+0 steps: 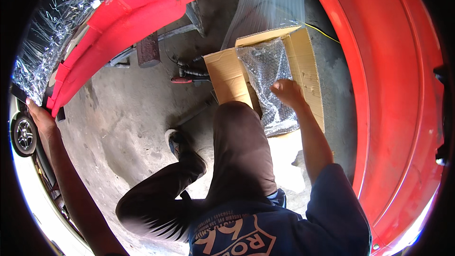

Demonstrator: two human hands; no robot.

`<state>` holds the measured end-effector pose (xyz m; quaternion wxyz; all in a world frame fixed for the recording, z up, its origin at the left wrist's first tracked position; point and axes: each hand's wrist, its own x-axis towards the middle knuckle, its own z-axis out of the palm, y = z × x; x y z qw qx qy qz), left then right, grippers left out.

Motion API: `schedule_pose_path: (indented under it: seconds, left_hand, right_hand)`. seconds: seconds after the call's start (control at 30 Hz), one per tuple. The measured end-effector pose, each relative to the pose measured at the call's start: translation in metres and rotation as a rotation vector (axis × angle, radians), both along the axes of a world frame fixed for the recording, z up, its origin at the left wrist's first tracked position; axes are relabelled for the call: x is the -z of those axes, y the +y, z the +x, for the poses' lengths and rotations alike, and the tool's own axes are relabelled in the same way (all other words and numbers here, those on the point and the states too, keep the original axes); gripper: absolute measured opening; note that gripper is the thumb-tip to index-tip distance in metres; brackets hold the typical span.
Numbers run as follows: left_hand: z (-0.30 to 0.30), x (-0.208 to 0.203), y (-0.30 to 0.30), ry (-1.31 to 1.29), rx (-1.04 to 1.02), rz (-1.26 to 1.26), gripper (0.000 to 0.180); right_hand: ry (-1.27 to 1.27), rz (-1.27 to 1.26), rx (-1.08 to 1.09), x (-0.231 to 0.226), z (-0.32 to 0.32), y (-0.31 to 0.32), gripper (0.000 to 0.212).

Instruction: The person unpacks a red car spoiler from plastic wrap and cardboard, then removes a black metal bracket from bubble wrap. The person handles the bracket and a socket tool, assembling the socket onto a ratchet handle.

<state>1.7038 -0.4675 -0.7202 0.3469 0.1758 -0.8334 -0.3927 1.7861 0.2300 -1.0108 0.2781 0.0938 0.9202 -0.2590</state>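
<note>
At the far left, my left hand [41, 119] is closed around the lower end of a long, curved, matte red padded piece [128, 23]. Crinkled clear plastic film [52, 42] runs along that piece's outer edge. My right hand [288, 93] is curled closed over clear bubble wrap [268, 64] in an open cardboard box [230, 78]. Its fingertips are turned away, so I cannot see whether they grip the wrap. What lies under the wrap is hard to make out.
A glossy red curved car panel [388, 80] arcs along the right side. Behind the box lies translucent ribbed plastic sheeting [270, 7], with a yellow cable [324, 34] beside it. Left of the box are a red-handled tool [182, 80] and a metal stand [185, 23]. A car wheel [23, 135] shows far left.
</note>
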Motion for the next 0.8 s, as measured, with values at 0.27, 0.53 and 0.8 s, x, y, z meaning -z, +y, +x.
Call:
schedule_pose_path:
  seconds: [0.27, 0.53, 0.8]
  left_hand:
    - [0.001, 0.0, 0.009, 0.01, -0.022, 0.002, 0.08]
    - [0.003, 0.002, 0.01, 0.009, 0.009, -0.055, 0.08]
    - [0.009, 0.002, 0.015, -0.027, -0.058, -0.229, 0.077]
  right_hand:
    - [0.461, 0.297, -0.124, 0.049, -0.057, -0.07, 0.041]
    - [0.237, -0.454, 0.587, 0.082, -0.06, -0.04, 0.043]
    - [0.44, -0.674, 0.841, -0.019, -0.055, -0.024, 0.016]
